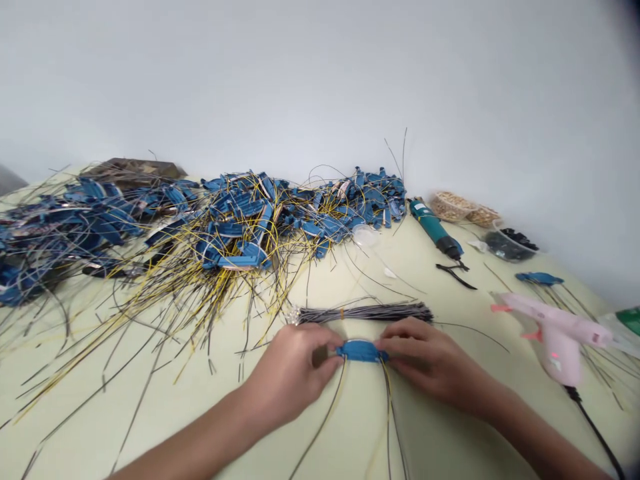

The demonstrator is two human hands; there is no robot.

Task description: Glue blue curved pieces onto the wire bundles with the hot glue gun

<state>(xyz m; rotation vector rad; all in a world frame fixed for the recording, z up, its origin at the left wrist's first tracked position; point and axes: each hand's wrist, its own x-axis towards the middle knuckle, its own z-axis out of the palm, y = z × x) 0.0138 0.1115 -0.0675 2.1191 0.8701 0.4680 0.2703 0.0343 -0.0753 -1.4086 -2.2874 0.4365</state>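
A small blue curved piece (361, 351) with thin wires trailing toward me is held between both hands on the pale table (150, 413). My left hand (293, 373) pinches its left end with curled fingers. My right hand (427, 360) grips its right end, fingers closed. Just beyond the hands lies a bound bundle of dark wires (367, 312) with a pale tip at its left end.
A large heap of blue pieces with yellow and dark wires (215, 227) covers the back left. A pink glue gun (557, 333) lies at the right. A teal tool (435, 230), small baskets (457, 207) and a bowl of dark parts (510, 243) sit by the wall.
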